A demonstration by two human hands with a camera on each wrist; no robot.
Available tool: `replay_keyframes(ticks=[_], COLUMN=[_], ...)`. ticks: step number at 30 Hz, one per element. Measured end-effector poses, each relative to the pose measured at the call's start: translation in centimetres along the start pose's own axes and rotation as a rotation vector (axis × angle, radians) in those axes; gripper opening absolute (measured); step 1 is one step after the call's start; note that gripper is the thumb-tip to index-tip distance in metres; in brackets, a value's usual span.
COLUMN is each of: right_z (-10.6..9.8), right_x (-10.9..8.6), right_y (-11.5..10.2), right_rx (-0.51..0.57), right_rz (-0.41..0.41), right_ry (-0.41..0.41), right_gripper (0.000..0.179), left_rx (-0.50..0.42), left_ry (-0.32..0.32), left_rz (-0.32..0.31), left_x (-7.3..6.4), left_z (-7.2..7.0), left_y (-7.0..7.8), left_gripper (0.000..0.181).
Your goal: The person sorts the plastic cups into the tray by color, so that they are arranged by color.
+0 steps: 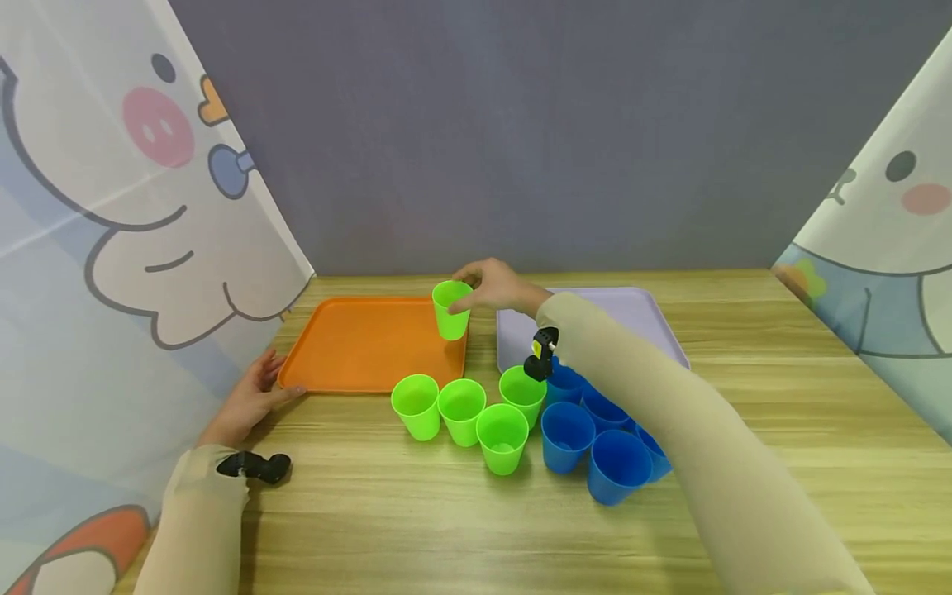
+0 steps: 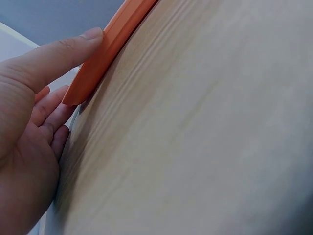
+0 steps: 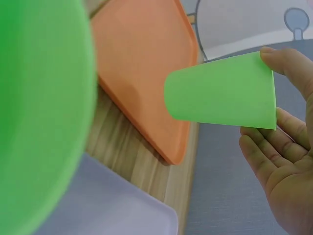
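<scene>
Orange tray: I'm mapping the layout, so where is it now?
In the head view, the orange tray lies at the left of the table, left of the lavender tray, with the left hand at its near-left corner.

Worktop (image 1: 335,529), viewed from the person's side. Relative to the left tray (image 1: 372,347): second tray (image 1: 632,307), right; cup cluster (image 1: 502,442), before and rightward; raised cup (image 1: 451,321) in right hand (image 1: 498,287), over its right end; left hand (image 1: 256,398), near-left corner.

Can't read any text or numbers here tbh, tiny yellow patch (image 1: 537,348) on the black right-wrist camera (image 1: 536,369) is too small.
</scene>
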State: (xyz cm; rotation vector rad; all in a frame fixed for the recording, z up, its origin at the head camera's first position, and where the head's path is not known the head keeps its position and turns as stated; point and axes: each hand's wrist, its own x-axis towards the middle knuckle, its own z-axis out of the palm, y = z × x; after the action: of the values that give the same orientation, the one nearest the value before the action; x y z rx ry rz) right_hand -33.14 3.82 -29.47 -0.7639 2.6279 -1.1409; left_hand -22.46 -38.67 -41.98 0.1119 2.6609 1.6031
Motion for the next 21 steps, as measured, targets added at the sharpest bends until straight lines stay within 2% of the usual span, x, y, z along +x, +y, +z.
replay_keyframes(ticks=[6, 13, 21], right_z=[0.3, 1.5, 3.0], right_x=[1.1, 2.2, 3.3], right_y=[-0.1, 0.3, 0.9], right_rx=[-0.003, 0.092, 0.088], right_rz=[0.014, 0.036, 0.086], right_ry=[0.041, 0.085, 0.074], right_gripper=[0.061, 0.061, 0.066], left_rx=[-0.015, 0.007, -0.001], left_ry=[0.013, 0.013, -0.001], left_rz=[-0.004, 0.001, 0.002], left_x=[0.2, 0.1, 0.0], left_z=[0.1, 0.0, 0.0], left_y=[0.1, 0.1, -0.1], left_gripper=[0.099, 0.1, 0.101])
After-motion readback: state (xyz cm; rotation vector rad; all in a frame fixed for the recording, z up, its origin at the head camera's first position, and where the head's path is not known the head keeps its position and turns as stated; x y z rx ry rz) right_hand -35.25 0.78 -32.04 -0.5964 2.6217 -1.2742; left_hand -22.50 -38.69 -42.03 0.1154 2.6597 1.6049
